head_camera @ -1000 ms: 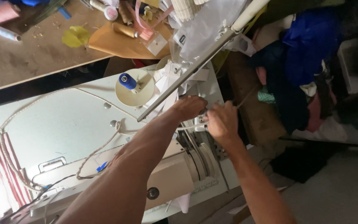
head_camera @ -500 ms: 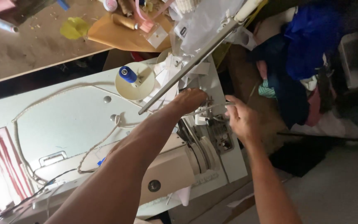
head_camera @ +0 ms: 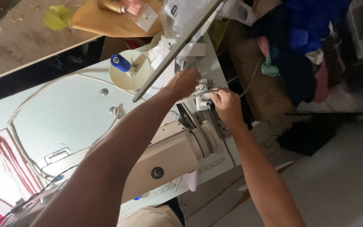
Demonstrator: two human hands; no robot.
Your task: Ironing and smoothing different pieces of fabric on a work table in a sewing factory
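Both hands crowd the sewing machine's small metal fitting (head_camera: pixel 201 90), left hand (head_camera: pixel 185 82) curled on it from above, right hand (head_camera: pixel 225 105) pinching a thin tool (head_camera: pixel 198 94) to reach in.

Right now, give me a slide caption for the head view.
Both hands, left hand and right hand, work at the end of a cream sewing machine beside a blue spool.

two hands (head_camera: pixel 184 83), one sewing machine (head_camera: pixel 164 159), one blue thread spool (head_camera: pixel 120 63)

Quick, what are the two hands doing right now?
Left hand: fingers closed on a small metal part of the sewing machine.
Right hand: fingers pinched at that part.
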